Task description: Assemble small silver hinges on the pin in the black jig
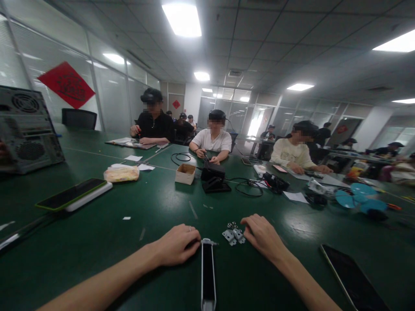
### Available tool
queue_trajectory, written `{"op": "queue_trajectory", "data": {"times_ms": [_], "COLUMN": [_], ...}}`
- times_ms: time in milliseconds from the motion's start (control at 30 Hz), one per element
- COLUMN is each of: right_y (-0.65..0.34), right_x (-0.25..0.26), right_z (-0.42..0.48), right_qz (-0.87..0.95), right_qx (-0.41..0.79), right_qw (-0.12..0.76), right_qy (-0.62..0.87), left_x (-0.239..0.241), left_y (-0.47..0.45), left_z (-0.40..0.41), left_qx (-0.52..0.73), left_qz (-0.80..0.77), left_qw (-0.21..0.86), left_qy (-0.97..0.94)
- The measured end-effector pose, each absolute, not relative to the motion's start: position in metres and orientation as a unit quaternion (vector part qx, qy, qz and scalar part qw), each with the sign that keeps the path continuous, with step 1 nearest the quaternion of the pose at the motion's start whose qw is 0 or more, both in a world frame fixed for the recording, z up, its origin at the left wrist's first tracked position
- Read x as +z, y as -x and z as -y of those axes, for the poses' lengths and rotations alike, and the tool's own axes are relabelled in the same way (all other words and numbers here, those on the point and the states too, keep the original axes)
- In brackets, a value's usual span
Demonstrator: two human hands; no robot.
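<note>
I had the left hand [180, 244] resting on the green table [155, 203], fingers curled and thumb tucked below them, right beside the far end of a long, narrow bar [208, 276]. The bar, black-faced with pale edges, lay between my two forearms, pointing away from me. From my distance I couldn't tell whether those fingertips gripped its end or only rested by it.

The right hand [262, 235] lay loosely bent, its fingertips at the edge of a small heap of metal brackets [229, 236], just right of the bar; whether it pinched one, I couldn't make out. A few small rings [232, 225] sat behind the brackets. To the right of that forearm I saw a dark phone [353, 278].

Farther across stood an open cardboard box [184, 177], just left of a black stand [214, 175]. Behind them sat a person in a white shirt [212, 140], both hands near a small dark object.
</note>
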State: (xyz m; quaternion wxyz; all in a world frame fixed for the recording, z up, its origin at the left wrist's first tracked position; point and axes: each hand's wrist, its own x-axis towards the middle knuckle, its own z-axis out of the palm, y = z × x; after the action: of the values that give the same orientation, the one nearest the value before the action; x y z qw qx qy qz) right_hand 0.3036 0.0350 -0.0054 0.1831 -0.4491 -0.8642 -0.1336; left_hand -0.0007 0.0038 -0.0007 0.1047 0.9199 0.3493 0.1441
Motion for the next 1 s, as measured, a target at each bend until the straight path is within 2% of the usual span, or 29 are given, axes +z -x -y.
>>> {"op": "queue_trajectory", "data": {"times_ms": [433, 600, 767, 1000], "right_y": [-0.277, -0.256, -0.237, -0.226], "right_x": [0.000, 0.000, 0.001, -0.007], "right_z": [-0.015, -0.002, 0.010, 0.013], "right_qz": [0.869, 0.819, 0.741, 0.662], "right_qx": [0.035, 0.117, 0.248, 0.363], "right_qw": [0.307, 0.358, 0.385, 0.423], "right_qy": [0.388, 0.434, 0.492, 0.501], "left_x": [0.002, 0.002, 0.002, -0.002], "left_y": [0.000, 0.000, -0.001, -0.001], "left_z": [-0.002, -0.003, -0.004, -0.006], "left_qx": [0.134, 0.133, 0.128, 0.128], "left_qz": [-0.350, -0.349, -0.348, -0.346], "left_qw": [0.106, 0.106, 0.094, 0.090], "left_qy": [-0.921, -0.922, -0.924, -0.925]}}
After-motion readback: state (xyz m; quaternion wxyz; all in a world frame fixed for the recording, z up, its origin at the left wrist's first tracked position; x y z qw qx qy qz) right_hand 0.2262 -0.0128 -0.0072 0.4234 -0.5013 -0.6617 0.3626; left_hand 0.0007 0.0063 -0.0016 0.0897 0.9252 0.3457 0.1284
